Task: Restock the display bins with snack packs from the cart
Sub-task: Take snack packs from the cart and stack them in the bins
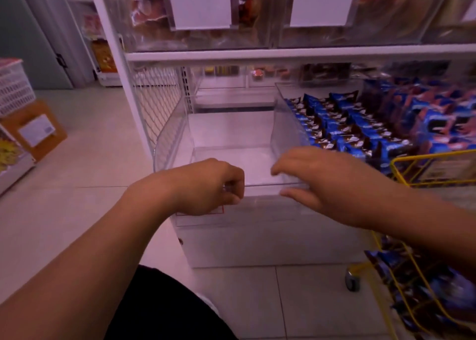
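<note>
A clear plastic display bin [170, 143] on the lowest shelf stands pulled out toward me and holds nothing. My left hand [206, 187] is curled shut at the bin's front left edge, and whether it grips the rim is unclear. My right hand [316, 179] rests with fingers spread on the bin's front right corner. The neighbouring bin to the right holds rows of blue snack packs [342, 123]. A yellow wire cart [422, 283] at the lower right carries more blue snack packs [401, 265].
A white shelf [283, 52] runs above the bin, with clear bins of snacks and blank label holders over it. A cardboard box [38, 130] and a white basket [13, 84] stand on the tiled floor at the left.
</note>
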The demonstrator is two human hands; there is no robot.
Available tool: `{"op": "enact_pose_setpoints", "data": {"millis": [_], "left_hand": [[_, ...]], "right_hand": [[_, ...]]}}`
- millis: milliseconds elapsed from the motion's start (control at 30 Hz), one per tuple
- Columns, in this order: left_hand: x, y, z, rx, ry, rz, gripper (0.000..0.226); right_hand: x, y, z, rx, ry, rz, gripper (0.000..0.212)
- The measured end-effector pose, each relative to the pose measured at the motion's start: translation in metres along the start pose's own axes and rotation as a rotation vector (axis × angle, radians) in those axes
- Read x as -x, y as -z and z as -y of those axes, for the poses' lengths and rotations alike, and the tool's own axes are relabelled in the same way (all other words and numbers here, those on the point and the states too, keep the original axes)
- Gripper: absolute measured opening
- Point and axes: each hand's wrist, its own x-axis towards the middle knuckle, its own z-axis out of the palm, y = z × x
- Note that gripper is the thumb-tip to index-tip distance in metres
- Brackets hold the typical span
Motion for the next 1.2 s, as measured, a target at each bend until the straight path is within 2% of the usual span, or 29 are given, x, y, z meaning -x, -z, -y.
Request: {"op": "enact_pose_setpoints", "data": {"millis": [67, 100, 133, 167, 233, 300, 333, 400, 467, 567, 667, 700, 767, 800, 867, 933, 1000, 1100, 1200], "left_hand": [[-0.001, 0.006, -0.012, -0.007, -0.02, -0.123, 0.018], [-0.004, 0.008, -0.021, 0.006, -0.065, -0.248, 0.025], [-0.008, 0.009, -0.034, 0.023, -0.138, -0.398, 0.028], [-0.012, 0.008, -0.049, 0.043, -0.225, -0.519, 0.028], [-0.024, 0.0, -0.079, 0.062, -0.377, -0.597, 0.024], [-0.039, -0.015, -0.106, 0.033, -0.484, -0.537, 0.025], [-0.048, -0.023, -0.118, 0.012, -0.522, -0.496, 0.028], [-0.063, -0.036, -0.14, 0.001, -0.59, -0.417, 0.033], [-0.072, -0.043, -0.156, -0.014, -0.67, -0.372, 0.035], [-0.083, -0.057, -0.168, -0.186, -0.735, -0.28, 0.04], [-0.081, -0.075, -0.176, -0.4, -0.699, -0.144, 0.053], [-0.078, -0.078, -0.177, -0.409, -0.687, -0.13, 0.054], [-0.072, -0.079, -0.176, -0.37, -0.677, -0.108, 0.048], [-0.069, -0.078, -0.175, -0.354, -0.68, -0.082, 0.043], [-0.064, -0.074, -0.176, -0.332, -0.638, -0.002, 0.034], [-0.061, -0.07, -0.18, -0.318, -0.557, 0.103, 0.036], [-0.06, -0.069, -0.185, -0.334, -0.497, 0.19, 0.028], [-0.061, -0.065, -0.192, -0.33, -0.437, 0.307, 0.025], [-0.07, -0.074, -0.217, -0.296, -0.378, 0.436, 0.041]], "right_hand": [[0.007, 0.023, -0.005, 0.031, -0.038, -0.152, 0.04], [0.015, 0.035, -0.013, 0.109, -0.123, -0.185, 0.047], [0.025, 0.047, -0.022, 0.225, -0.269, -0.145, 0.061], [0.04, 0.056, -0.029, 0.33, -0.437, -0.023, 0.072], [0.073, 0.057, -0.038, 0.395, -0.643, 0.312, 0.071], [0.104, 0.039, -0.045, 0.221, -0.684, 0.602, 0.053], [0.115, 0.03, -0.047, 0.137, -0.641, 0.683, 0.047], [0.128, 0.021, -0.053, 0.105, -0.504, 0.705, 0.042], [0.134, 0.021, -0.053, 0.03, -0.493, 0.678, 0.04], [0.146, 0.018, -0.04, -0.577, -0.657, 0.754, 0.05], [0.156, 0.014, -0.037, -0.915, -0.657, 0.852, 0.037], [0.156, 0.017, -0.042, -0.904, -0.649, 0.858, 0.031], [0.155, 0.022, -0.065, -0.591, -0.606, 0.79, 0.02], [0.155, 0.022, -0.077, -0.371, -0.589, 0.774, 0.024], [0.152, 0.019, -0.091, -0.055, -0.599, 0.836, 0.052], [0.147, 0.007, -0.091, -0.006, -0.623, 0.962, 0.075], [0.14, -0.008, -0.088, 0.043, -0.604, 1.084, 0.087], [0.134, -0.033, -0.079, 0.127, -0.525, 1.196, 0.094], [0.131, -0.054, -0.068, 0.027, -0.496, 1.292, 0.092]]}}
